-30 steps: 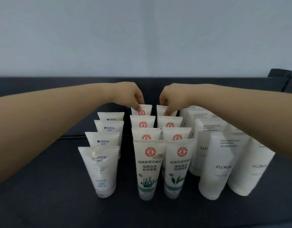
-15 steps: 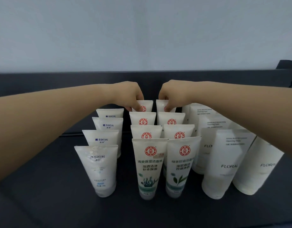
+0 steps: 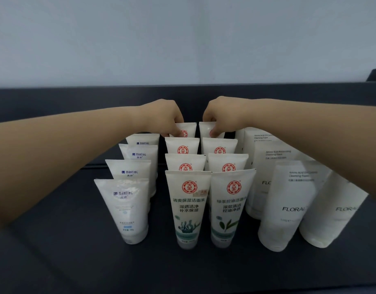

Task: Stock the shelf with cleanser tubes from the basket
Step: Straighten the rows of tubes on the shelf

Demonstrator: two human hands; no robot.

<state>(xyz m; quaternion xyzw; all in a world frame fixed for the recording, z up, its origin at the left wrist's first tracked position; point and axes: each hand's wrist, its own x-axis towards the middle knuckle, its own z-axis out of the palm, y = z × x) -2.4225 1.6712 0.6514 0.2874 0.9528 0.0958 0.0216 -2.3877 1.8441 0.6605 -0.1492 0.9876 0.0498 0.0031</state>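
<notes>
While upright — rearmost tubes (image 3: 188, 129) (hand-pinched)

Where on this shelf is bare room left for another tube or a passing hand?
Free: the dark shelf left of the MANTING column, and the strip before the front tubes. A narrow lane separates MANTING from the red-seal columns. Crowded: red-seal columns nearly touch; FLORAL tubes pack close; both the left hand and right hand grip rearmost tubes.

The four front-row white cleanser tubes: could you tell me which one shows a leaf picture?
The white red-emblem tube, second from right; its neighbour shows seaweed, the others no plant.
</notes>
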